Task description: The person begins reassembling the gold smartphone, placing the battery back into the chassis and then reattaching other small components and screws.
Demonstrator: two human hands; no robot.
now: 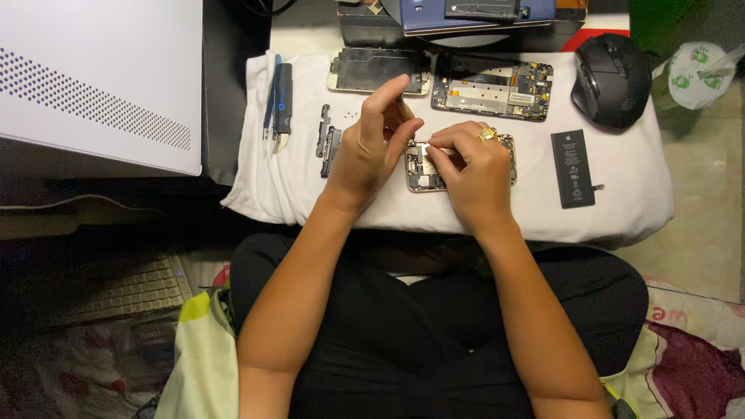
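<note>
**Fingers deep in an opened phone**

The opened phone chassis (pixel 423 169) lies on the white cloth (pixel 621 209). Her right hand (pixel 473 167) pinches a small part inside; the left hand (pixel 372 143) steadies it, fingers loosely curled. Light, stiff, fragile; best held by its edges.

A black rectangular battery (pixel 573 168) lies flat on the white cloth (pixel 621 217), well right of centre, its face covered by a dark label with pale print. A detached phone screen panel (pixel 379 71), dark glass in a pale frame, lies at the cloth's far edge, left of an opened circuit assembly (pixel 492 87). At the far right stands a sealed cup (pixel 694 74) whose white film lid carries green markings.
</note>
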